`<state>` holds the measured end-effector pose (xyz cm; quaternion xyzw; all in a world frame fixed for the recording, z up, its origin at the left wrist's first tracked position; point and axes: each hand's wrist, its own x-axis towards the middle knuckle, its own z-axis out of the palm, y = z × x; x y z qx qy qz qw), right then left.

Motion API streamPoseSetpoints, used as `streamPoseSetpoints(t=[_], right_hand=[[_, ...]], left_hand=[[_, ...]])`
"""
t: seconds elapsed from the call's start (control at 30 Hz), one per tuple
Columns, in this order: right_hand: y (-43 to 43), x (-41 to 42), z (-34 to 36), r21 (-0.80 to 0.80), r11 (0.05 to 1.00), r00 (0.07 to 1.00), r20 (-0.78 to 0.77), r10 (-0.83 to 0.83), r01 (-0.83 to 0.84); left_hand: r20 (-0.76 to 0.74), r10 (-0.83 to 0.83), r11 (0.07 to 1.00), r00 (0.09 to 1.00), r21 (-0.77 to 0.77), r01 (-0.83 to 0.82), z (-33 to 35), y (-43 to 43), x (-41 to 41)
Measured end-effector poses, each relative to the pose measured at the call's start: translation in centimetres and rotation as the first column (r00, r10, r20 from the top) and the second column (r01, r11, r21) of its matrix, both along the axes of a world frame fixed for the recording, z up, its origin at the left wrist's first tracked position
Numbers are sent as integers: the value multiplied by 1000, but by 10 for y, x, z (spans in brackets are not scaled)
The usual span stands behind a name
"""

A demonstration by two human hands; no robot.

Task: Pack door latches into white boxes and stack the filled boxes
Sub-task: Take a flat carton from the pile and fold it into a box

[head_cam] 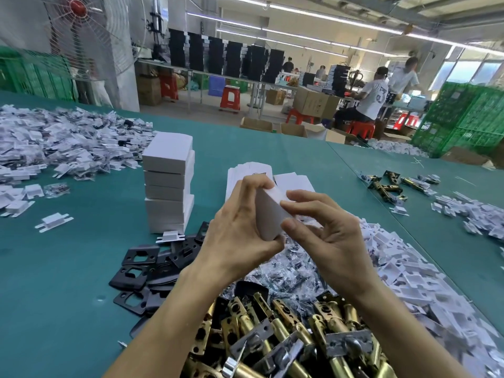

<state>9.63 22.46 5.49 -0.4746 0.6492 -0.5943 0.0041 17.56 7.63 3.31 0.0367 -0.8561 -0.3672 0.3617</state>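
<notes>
**Brass door latches (286, 336) heaped at the near edge, one white box (270, 214) in both hands**

Heaped at the bottom of the view, the latches lie crisscross, brass barrels and silver faceplates mixed, under both forearms. Just beyond them is a drift of small clear bags (286, 268) with dark contents too small to make out.

Above this pile both hands hold the white box off the green table (68, 282). The left hand (240, 233) grips it from the left, with fingers curled over the far end and the thumb tucked under the near corner. The right hand (327, 236) pinches the box's right side between thumb and forefinger, its other fingers loosely bent.

Behind the hands lies a sheaf of flat white box blanks (245, 173). To the left stands a stack of closed white boxes (169, 184), upright on the table. Black strike plates (144, 271) lie scattered beside its foot.

White plastic inserts (422, 282) spread along the right, and a larger pile (54, 143) covers the far left. A few loose latches (387, 186) lie well apart at the right.
</notes>
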Motion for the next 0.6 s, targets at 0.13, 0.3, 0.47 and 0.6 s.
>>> streamPoseSetpoints(t=[0.13,0.3,0.47,0.6], right_hand=[[-2,7,0,75,997,999,49,-22,18],[-4,4,5,118,989,995,-61,-77,84],[1,-11,17,-61,953,945,-120,-303,298],[3,-11,16,-162,936,881,-319,-349,312]], left_hand=[[6,-12,1000,1000,-15,12,-1,3,-2],[11,-70,994,998,79,69,-5,4,-4],[-125,99,973,987,220,-70,7,5,-5],[-25,-65,510,998,859,54,18,-3,-2]])
